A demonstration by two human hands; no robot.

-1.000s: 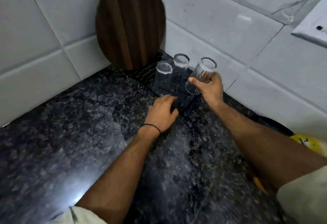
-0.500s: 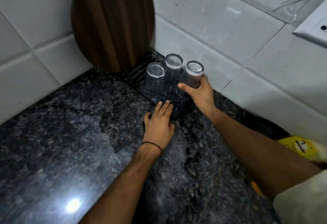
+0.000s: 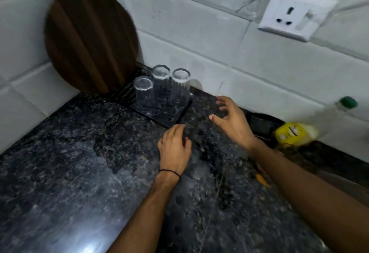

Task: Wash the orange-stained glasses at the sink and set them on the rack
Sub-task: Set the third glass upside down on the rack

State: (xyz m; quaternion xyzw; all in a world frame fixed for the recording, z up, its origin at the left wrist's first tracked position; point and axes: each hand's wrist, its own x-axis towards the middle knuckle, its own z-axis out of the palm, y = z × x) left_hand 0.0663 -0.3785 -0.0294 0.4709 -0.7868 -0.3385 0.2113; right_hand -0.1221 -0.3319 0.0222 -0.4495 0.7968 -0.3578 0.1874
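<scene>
Three clear glasses stand upside down on a black slotted rack (image 3: 159,113) in the counter's corner: one at the left front (image 3: 143,93), one at the back (image 3: 160,81), one at the right (image 3: 180,86). My right hand (image 3: 232,120) hovers just right of the rack with fingers spread, holding nothing. My left hand (image 3: 175,149) lies palm down on the dark granite counter (image 3: 69,162), its fingertips near the rack's front corner.
A round wooden board (image 3: 89,39) leans in the tiled corner behind the rack. A white wall socket (image 3: 293,13) is at the upper right. A yellow-labelled bottle with a green cap (image 3: 295,133) stands at the right by the wall.
My right hand has let go of the right glass, which now stands upside down on the rack, and has drawn back to the right. The left hand slid slightly back from the rack.
</scene>
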